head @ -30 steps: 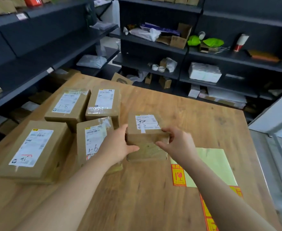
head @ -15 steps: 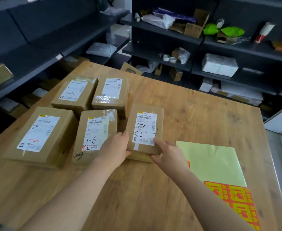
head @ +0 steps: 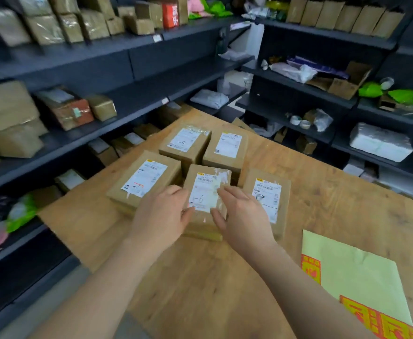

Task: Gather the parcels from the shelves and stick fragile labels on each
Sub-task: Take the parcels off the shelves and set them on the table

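Several brown cardboard parcels with white shipping labels lie close together on the wooden table (head: 200,289). The front middle parcel (head: 206,189) is marked "1-6". My left hand (head: 161,216) holds its left side and my right hand (head: 243,216) its right side, fingers lying over its top. A parcel with a black scribble (head: 266,192) lies flat just right of it, partly under my right wrist. Another parcel (head: 144,177) sits to the left, and two more (head: 184,140) (head: 227,145) lie behind. A pale green label sheet (head: 347,272) with red-orange fragile labels (head: 376,321) lies at the front right.
Dark shelving (head: 127,67) runs along the left, loaded with several brown parcels (head: 9,118). More shelves at the back hold plastic bags, tape rolls (head: 300,122), an open carton and a white wrapped package (head: 379,140). The table's left edge (head: 53,216) is near the shelves.
The scribbled parcel was laid flat to the right of the "1-6" parcel and let go. Both hands moved left onto the "1-6" parcel. The view swung left and up.
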Demonstrator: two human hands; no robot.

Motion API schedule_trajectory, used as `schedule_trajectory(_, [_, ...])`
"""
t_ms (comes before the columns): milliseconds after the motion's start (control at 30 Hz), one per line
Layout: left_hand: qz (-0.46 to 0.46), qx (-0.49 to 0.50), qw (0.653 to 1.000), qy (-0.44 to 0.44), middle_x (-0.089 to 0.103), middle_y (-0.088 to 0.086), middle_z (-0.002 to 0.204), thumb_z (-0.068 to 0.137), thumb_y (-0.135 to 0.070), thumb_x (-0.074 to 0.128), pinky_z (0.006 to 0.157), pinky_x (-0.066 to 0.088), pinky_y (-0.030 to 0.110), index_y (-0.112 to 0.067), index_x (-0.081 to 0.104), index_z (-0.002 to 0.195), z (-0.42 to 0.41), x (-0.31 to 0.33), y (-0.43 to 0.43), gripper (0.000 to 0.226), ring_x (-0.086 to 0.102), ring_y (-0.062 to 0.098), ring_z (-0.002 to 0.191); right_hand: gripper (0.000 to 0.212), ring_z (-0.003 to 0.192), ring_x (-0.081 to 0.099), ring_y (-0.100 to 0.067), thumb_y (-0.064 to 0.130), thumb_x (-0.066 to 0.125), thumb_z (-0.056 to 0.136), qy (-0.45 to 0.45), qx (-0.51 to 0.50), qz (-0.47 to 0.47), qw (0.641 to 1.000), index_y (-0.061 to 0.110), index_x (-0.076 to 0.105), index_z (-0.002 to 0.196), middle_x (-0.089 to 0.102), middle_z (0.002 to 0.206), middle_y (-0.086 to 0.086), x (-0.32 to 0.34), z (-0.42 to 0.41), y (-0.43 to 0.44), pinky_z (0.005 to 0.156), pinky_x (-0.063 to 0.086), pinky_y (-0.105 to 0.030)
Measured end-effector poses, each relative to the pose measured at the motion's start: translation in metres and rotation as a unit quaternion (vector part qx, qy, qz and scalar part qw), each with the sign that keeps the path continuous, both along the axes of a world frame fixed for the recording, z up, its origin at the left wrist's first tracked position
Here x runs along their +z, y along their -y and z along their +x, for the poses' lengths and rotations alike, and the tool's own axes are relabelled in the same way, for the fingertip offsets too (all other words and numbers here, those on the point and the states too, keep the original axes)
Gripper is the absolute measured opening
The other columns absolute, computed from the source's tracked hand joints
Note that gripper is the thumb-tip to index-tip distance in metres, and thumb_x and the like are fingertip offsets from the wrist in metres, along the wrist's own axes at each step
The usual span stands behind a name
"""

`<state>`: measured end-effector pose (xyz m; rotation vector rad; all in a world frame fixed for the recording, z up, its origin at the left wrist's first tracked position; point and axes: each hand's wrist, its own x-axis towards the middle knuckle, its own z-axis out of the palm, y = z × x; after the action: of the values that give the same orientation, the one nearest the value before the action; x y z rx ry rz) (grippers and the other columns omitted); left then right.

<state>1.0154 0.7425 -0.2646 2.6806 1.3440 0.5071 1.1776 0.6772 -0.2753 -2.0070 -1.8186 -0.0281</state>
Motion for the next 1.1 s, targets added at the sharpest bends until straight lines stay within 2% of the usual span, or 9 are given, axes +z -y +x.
schedule_trajectory(67, [0.024, 0.039, 0.999, 0.001, 0.065, 0.000, 0.095, 0.088, -0.038, 0.056, 0.069, 0.044, 0.035, -0.012, 0.064, 0.096, -0.040, 0.013, 0.010, 0.028, 0.058, 0.027, 0.090, 0.036, 0.115, 0.057, -0.024, 0.031, 0.062, 0.088, 0.010, 0.049, 0.026, 0.998, 0.011, 0.063, 0.117, 0.063, 0.122, -0.004, 0.016, -0.037, -0.004, 0.096, 0.042, -0.032])
schedule_trajectory(200, [0.041, 0.109, 0.993, 0.002, 0.064, -0.004, 0.107, 0.090, -0.043, 0.046, 0.078, 0.045, 0.036, -0.022, 0.063, 0.113, -0.129, 0.035, 0.036, 0.036, 0.056, 0.021, 0.096, 0.030, 0.102, 0.062, -0.022, 0.029, 0.065, 0.085, 0.015, 0.133, 0.064, 0.989, 0.012, 0.066, 0.110, 0.068, 0.110, -0.002, 0.044, -0.122, -0.007, 0.088, 0.048, -0.031])
schedule_trajectory(333, [0.075, 0.221, 0.972, -0.018, 0.067, 0.001, 0.096, 0.087, -0.039, 0.055, 0.072, 0.050, 0.038, -0.016, 0.067, 0.100, -0.242, 0.058, 0.080, 0.030, 0.059, 0.023, 0.089, 0.021, 0.088, 0.064, -0.028, 0.023, 0.071, 0.080, 0.000, 0.235, 0.078, 0.969, 0.008, 0.067, 0.095, 0.070, 0.095, -0.007, 0.067, -0.232, 0.004, 0.076, 0.050, -0.032])
schedule_trajectory(467, [0.082, 0.331, 0.940, -0.033, 0.069, 0.001, 0.094, 0.085, -0.038, 0.058, 0.071, 0.050, 0.039, -0.017, 0.068, 0.100, -0.355, 0.076, 0.138, 0.028, 0.060, 0.024, 0.087, 0.026, 0.088, 0.065, -0.026, 0.024, 0.072, 0.079, -0.014, 0.316, 0.098, 0.944, 0.008, 0.069, 0.099, 0.071, 0.095, -0.007, 0.086, -0.348, 0.024, 0.077, 0.052, -0.033])
schedule_trajectory(533, [0.083, 0.386, 0.918, -0.041, 0.069, 0.000, 0.102, 0.086, -0.040, 0.057, 0.076, 0.050, 0.038, -0.018, 0.068, 0.107, -0.407, 0.083, 0.168, 0.032, 0.060, 0.022, 0.094, 0.029, 0.092, 0.065, -0.024, 0.025, 0.071, 0.081, -0.024, 0.363, 0.108, 0.925, 0.008, 0.069, 0.104, 0.071, 0.098, -0.006, 0.093, -0.404, 0.036, 0.081, 0.052, -0.034])
schedule_trajectory(700, [0.098, 0.501, 0.859, -0.039, 0.066, -0.002, 0.116, 0.088, -0.043, 0.056, 0.086, 0.048, 0.035, -0.020, 0.061, 0.123, -0.514, 0.101, 0.242, 0.042, 0.058, 0.019, 0.106, 0.029, 0.090, 0.062, -0.023, 0.031, 0.066, 0.085, -0.040, 0.465, 0.113, 0.877, 0.010, 0.066, 0.104, 0.069, 0.095, -0.004, 0.109, -0.530, 0.070, 0.080, 0.050, -0.033])
schedule_trajectory(800, [0.101, 0.568, 0.816, -0.039, 0.066, -0.002, 0.114, 0.087, -0.040, 0.058, 0.086, 0.048, 0.036, -0.018, 0.062, 0.123, -0.565, 0.110, 0.284, 0.043, 0.058, 0.021, 0.105, 0.031, 0.098, 0.061, -0.024, 0.034, 0.061, 0.088, -0.048, 0.528, 0.115, 0.840, 0.011, 0.065, 0.109, 0.069, 0.104, -0.005, 0.114, -0.598, 0.089, 0.085, 0.049, -0.036])
schedule_trajectory(967, [0.096, 0.674, 0.732, -0.032, 0.068, -0.002, 0.106, 0.087, -0.040, 0.059, 0.079, 0.048, 0.036, -0.019, 0.065, 0.116, -0.634, 0.118, 0.346, 0.036, 0.060, 0.023, 0.100, 0.034, 0.102, 0.061, -0.025, 0.032, 0.061, 0.088, -0.068, 0.633, 0.110, 0.763, 0.011, 0.064, 0.114, 0.068, 0.107, -0.006, 0.122, -0.707, 0.121, 0.088, 0.049, -0.038])
schedule_trajectory(1100, [0.095, 0.737, 0.667, -0.060, 0.066, -0.004, 0.110, 0.089, -0.043, 0.054, 0.079, 0.048, 0.034, -0.022, 0.063, 0.117, -0.684, 0.123, 0.391, 0.037, 0.059, 0.021, 0.102, 0.034, 0.102, 0.061, -0.024, 0.033, 0.061, 0.088, -0.074, 0.703, 0.112, 0.699, 0.011, 0.064, 0.115, 0.068, 0.107, -0.005, 0.129, -0.791, 0.148, 0.088, 0.049, -0.037])
